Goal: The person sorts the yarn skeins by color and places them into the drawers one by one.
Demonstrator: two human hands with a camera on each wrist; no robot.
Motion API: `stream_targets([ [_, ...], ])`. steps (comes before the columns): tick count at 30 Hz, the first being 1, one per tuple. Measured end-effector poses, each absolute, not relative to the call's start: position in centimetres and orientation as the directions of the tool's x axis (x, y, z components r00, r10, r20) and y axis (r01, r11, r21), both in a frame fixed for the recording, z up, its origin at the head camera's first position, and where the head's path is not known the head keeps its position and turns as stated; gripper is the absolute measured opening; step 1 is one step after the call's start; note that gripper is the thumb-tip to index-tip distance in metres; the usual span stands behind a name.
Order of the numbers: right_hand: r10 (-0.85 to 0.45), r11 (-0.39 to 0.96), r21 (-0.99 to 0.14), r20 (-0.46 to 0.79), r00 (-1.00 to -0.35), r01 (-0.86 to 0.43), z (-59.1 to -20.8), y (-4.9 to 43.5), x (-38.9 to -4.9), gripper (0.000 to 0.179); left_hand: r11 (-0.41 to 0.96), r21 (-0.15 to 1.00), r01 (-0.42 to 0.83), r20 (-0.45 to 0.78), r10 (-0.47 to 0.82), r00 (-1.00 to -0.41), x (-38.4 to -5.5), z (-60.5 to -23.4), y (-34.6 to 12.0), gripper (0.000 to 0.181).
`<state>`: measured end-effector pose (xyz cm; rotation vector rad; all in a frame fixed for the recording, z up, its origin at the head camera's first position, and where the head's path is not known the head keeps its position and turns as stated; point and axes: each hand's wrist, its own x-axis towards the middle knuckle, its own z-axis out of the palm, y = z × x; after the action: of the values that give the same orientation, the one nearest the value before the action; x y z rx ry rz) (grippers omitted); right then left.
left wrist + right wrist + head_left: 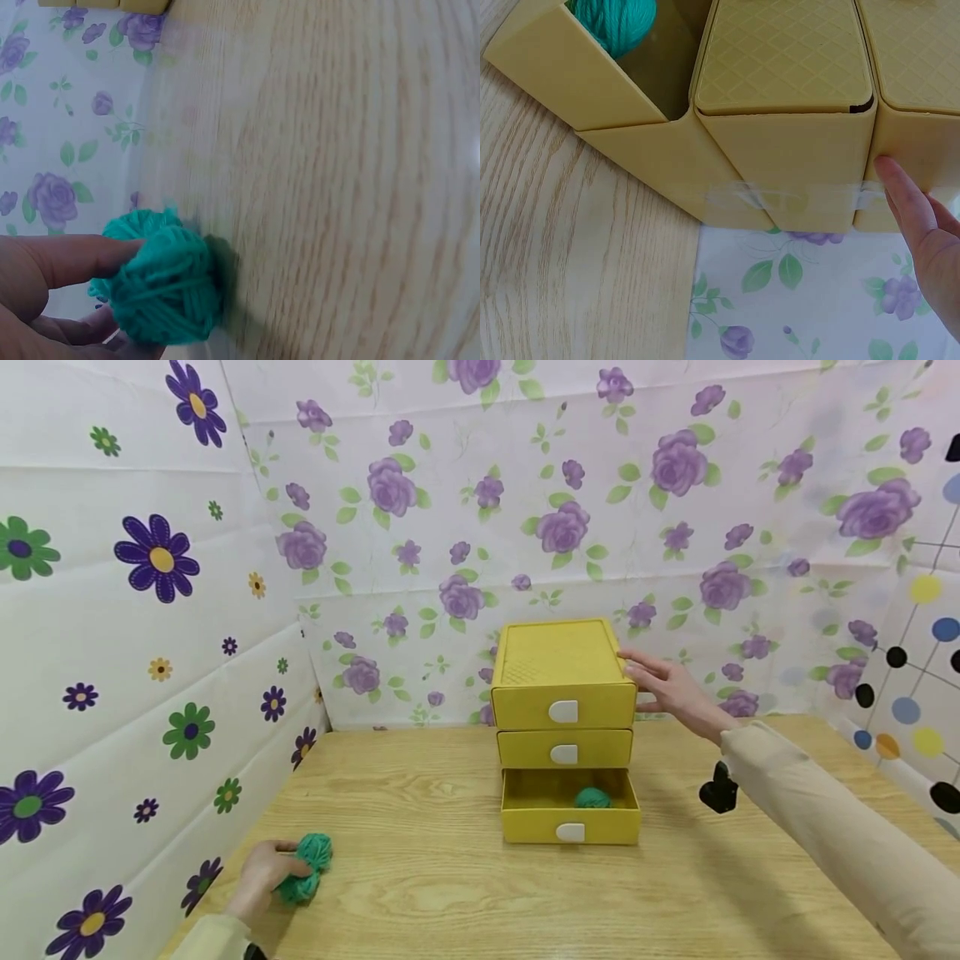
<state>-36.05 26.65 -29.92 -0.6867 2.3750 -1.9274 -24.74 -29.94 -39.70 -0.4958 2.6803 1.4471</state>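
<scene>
At the table's left side my left hand (264, 874) holds green balls of yarn (315, 852). In the left wrist view, thumb and fingers grip the yarn (169, 289), one ball in front of another. A yellow three-drawer unit (562, 706) stands at the back, its bottom drawer (536, 827) pulled out and the upper two closed. Inside that drawer lies another green yarn ball (592, 798), also partly visible in the right wrist view. My right hand (671, 692) touches the unit's right side near the top, fingers extended.
The wooden table (405, 868) runs back to a wall cloth (420, 568) with purple roses. Another flowered cloth (82, 618) borders the left side, and a dotted cloth (911, 677) hangs at the right. White tabs (563, 711) mark the drawer fronts.
</scene>
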Motion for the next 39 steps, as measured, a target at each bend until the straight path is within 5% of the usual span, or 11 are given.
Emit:
stream_targets([
  [39, -0.348, 0.136, -0.938, 0.257, -0.902, -0.320, -29.9, 26.7, -36.0, 0.056, 0.561, 0.828, 0.014, 0.051, -0.049, -0.998, -27.7, -35.5, -24.7, 0.035],
])
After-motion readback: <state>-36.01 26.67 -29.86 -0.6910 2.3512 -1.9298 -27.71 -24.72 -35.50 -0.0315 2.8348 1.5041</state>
